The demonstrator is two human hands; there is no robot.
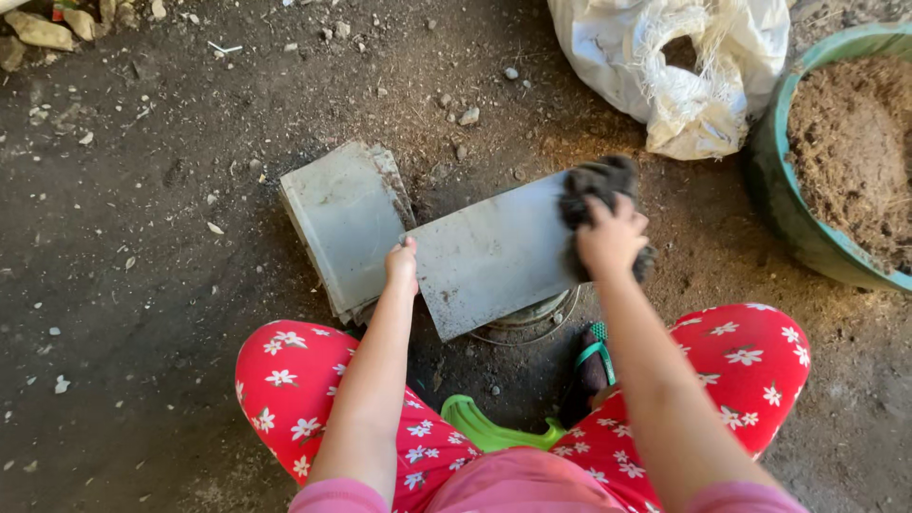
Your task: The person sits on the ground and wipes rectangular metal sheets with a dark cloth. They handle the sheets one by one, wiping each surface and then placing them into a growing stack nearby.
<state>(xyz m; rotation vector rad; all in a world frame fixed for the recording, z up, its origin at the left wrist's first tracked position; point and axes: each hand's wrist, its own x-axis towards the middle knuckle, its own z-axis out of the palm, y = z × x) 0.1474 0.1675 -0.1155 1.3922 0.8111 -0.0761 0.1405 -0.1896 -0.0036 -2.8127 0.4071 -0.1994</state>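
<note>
While the left hand [403, 264] pinches the near-left corner of a flat grey slab [494, 255] at mid-frame, its fingers curled over the edge, the right hand [611, 237] presses a dark, ragged cloth [598, 185] against the slab's far right end, fingers folded down over the wad. That corner grip looks meant to steady the slab so the cloth can bear on its face without sliding it. The slab is a rectangular piece, smooth and dull, perhaps metal or cement board, speckled with dirt along its lower edge; it lies tilted across a round object of which only a rim and a thin wire show beneath it. Just left of it, touching or nearly so, sits a grey box-like block [347, 223] with rough, crumbling edges, lying at an angle on the ground [142, 285], which is packed dark earth strewn with small stones. Upper right, a crumpled white woven sack [684, 66] slumps beside a green tub [784, 209] filled with brown, fibrous soil, both near the right hand. Along the bottom of the frame, the person squats with knees apart in red trousers [285, 380] printed with white flowers, with a green sandal [489, 429] between the knees.
</note>
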